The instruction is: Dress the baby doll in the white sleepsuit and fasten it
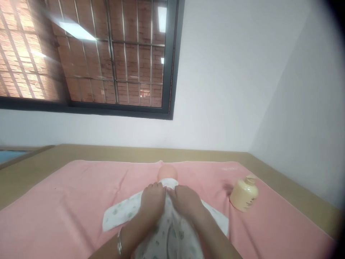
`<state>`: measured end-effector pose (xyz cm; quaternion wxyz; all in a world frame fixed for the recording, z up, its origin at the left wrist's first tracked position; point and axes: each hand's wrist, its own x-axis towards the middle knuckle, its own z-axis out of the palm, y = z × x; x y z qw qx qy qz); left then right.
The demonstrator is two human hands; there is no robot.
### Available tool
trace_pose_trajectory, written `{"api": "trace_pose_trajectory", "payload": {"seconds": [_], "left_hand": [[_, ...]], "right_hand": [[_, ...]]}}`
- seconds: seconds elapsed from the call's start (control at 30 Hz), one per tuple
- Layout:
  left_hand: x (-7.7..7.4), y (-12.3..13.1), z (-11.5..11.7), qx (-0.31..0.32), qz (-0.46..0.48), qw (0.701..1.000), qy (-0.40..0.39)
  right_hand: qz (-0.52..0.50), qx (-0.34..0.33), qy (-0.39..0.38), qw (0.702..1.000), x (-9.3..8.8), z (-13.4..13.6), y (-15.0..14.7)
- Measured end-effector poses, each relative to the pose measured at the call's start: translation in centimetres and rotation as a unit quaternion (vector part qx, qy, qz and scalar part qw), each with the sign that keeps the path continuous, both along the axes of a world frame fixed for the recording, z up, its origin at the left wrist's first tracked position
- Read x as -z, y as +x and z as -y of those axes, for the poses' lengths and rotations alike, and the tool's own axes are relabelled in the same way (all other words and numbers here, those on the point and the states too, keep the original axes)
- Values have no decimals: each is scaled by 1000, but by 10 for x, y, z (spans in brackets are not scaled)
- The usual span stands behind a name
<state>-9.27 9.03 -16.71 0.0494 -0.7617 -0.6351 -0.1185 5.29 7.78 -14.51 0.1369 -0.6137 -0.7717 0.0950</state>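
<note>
A baby doll lies on its back on a pink cloth (88, 194), its smooth round head (167, 172) pointing away from me. It wears a white baby garment (121, 214) with a small green print, and both sleeves spread out to the sides. My left hand (153, 199) is closed on the garment's front just below the collar. Beside it, nearly touching, my right hand (185, 199) pinches the same fabric, thumbs close together at the middle. A silver bangle (119, 242) circles my left wrist. My forearms cover parts of the garment's lower half.
A cream-coloured bottle or jar (244, 194) with dark markings stands tilted-looking on the cloth at the right. The cloth covers a tan padded surface (151, 153) that meets a white wall. Above is a dark-framed window (172, 72) with metal bars.
</note>
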Motion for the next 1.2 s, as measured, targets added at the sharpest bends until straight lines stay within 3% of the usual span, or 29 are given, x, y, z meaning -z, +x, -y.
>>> {"api": "trace_pose_trajectory", "payload": {"seconds": [0.2, 0.37, 0.53, 0.73, 0.9, 1.07, 1.2], "left_hand": [[11, 3, -1, 11, 0, 996, 85], [11, -4, -4, -4, 61, 997, 52], [16, -9, -8, 13, 68, 997, 42], [26, -8, -12, 43, 30, 997, 60], [25, -3, -12, 18, 37, 997, 62], [20, -6, -12, 4, 37, 998, 46], [16, -6, -12, 21, 17, 999, 27]], "right_hand": [[-53, -7, -79, 995, 15, -24, 11], [2, 15, -11, 1000, 3, -3, -1], [81, -95, 39, 991, -6, 11, -14], [-38, 28, -41, 998, 10, -16, -6], [-69, 16, -84, 994, 17, -27, 6], [-42, 18, -44, 998, 1, -4, 1], [-30, 6, -27, 999, 2, -4, -4]]}}
